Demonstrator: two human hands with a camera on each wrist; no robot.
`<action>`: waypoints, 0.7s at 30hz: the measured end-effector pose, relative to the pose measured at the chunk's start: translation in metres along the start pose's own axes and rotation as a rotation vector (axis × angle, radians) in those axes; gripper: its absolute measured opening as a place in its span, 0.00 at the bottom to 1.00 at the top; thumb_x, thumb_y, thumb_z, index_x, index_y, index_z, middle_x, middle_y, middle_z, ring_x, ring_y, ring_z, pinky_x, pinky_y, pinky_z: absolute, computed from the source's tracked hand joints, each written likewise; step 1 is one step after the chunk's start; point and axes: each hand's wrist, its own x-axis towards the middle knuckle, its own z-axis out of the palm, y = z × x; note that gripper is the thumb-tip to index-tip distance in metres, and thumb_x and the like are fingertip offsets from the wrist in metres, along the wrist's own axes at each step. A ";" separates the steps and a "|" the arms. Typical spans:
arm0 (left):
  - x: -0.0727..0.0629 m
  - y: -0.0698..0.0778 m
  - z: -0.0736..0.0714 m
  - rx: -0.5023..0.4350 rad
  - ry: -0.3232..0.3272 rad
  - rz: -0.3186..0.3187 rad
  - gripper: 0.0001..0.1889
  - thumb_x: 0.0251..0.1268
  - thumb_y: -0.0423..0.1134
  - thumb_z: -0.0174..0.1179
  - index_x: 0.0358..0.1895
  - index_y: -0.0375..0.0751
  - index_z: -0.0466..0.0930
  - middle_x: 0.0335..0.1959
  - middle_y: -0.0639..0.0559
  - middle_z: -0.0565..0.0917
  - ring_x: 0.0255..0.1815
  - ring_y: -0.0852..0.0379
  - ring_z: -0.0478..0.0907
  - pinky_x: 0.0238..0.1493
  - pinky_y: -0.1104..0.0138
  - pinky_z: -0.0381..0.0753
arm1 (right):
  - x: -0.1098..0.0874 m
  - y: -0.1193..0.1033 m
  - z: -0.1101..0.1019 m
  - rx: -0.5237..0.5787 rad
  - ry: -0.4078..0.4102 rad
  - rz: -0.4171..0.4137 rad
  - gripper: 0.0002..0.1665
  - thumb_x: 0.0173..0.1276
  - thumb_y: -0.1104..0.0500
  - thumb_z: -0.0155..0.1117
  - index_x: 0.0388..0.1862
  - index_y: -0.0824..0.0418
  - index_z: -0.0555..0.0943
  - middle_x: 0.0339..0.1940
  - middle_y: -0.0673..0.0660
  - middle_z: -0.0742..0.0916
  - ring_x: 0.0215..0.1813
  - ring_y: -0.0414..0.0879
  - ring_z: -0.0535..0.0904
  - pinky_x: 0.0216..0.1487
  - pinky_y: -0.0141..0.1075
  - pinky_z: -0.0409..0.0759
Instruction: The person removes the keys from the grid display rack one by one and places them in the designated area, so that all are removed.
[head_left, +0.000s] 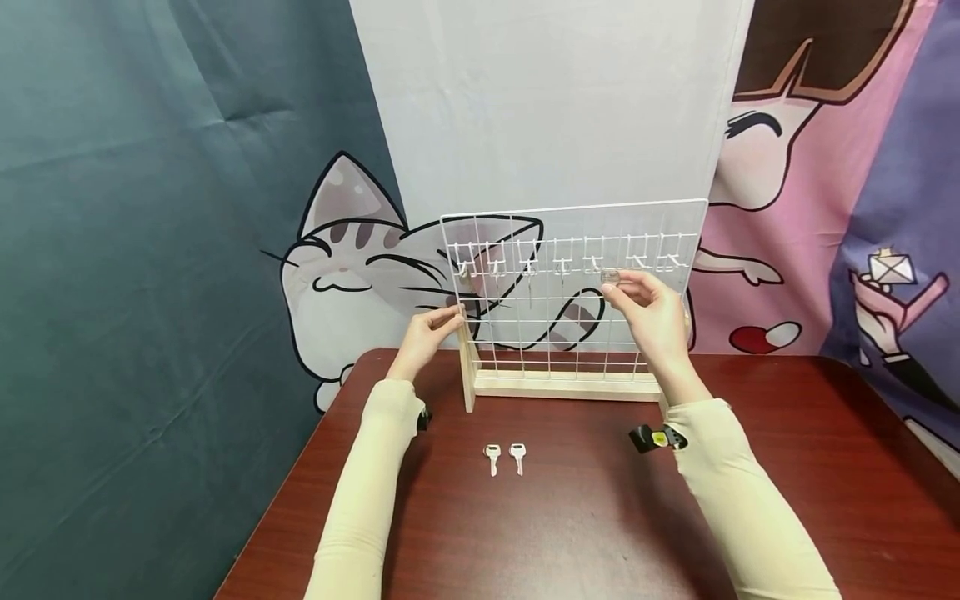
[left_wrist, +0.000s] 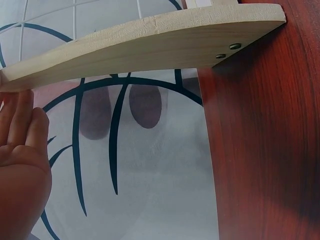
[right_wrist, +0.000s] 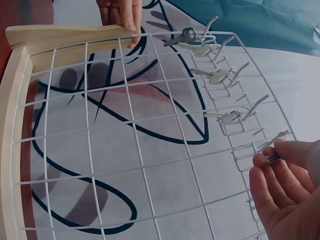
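A white wire grid rack with a wooden base [head_left: 562, 387] stands on the table. My left hand [head_left: 424, 335] grips the upper end of its left wooden upright [left_wrist: 150, 47], fingers on the outer side in the left wrist view. My right hand [head_left: 651, 323] pinches a small metal key [right_wrist: 272, 158] between thumb and fingers, mostly covered by them. The key is at the tip of a hook [right_wrist: 275, 140] partway along the row. Several keys hang on hooks to the left, among them a silver key [right_wrist: 220, 76] and a darker key [right_wrist: 187, 36].
Two keys lie side by side on the dark red table, a left key [head_left: 492, 457] and a right key [head_left: 518, 457], in front of the rack. Further right on the grid, bare hooks [head_left: 671, 260] stick out. A printed cat curtain [head_left: 337, 308] hangs behind.
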 end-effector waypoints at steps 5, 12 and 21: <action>-0.001 0.000 0.001 0.018 0.007 -0.003 0.21 0.69 0.45 0.66 0.62 0.41 0.83 0.58 0.47 0.84 0.61 0.51 0.80 0.66 0.59 0.74 | -0.004 -0.005 -0.003 0.019 -0.003 -0.017 0.27 0.67 0.50 0.73 0.61 0.58 0.83 0.36 0.41 0.88 0.39 0.30 0.84 0.45 0.26 0.76; 0.001 0.004 0.003 0.010 -0.002 -0.007 0.21 0.70 0.44 0.66 0.62 0.40 0.82 0.59 0.47 0.84 0.62 0.51 0.80 0.67 0.59 0.73 | -0.008 -0.016 -0.006 0.227 -0.073 -0.017 0.25 0.67 0.56 0.74 0.63 0.57 0.83 0.37 0.44 0.89 0.41 0.35 0.86 0.48 0.26 0.79; 0.000 0.001 0.000 -0.007 0.009 -0.004 0.21 0.70 0.44 0.66 0.62 0.40 0.82 0.59 0.49 0.84 0.62 0.52 0.80 0.67 0.61 0.73 | -0.016 -0.026 -0.001 0.442 -0.176 -0.008 0.19 0.68 0.64 0.71 0.57 0.62 0.83 0.37 0.51 0.89 0.38 0.39 0.88 0.48 0.31 0.85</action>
